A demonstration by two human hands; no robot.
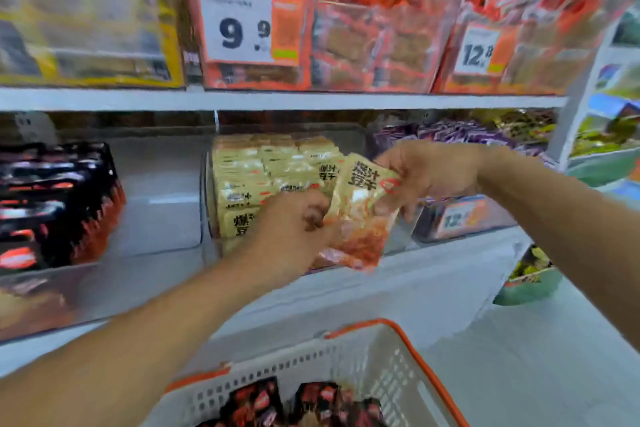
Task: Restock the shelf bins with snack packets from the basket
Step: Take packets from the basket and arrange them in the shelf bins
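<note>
White basket (391, 357) nearest, dark packets inside. Beyond it, left hand (294, 232) pinches beige packet (363, 208) low, right hand (429, 177) clamps its top corner; long axis upright, just before the clear bin (207, 198).

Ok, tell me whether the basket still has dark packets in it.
Yes, several dark red-and-black packets lie in the white basket with the orange rim.

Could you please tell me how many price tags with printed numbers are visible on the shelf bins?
3: the large white-and-orange 9.9 price tag on the upper middle bin, the 12.8 price tag upper right, and a blurred orange price tag lower right. Others may be hidden.
</note>
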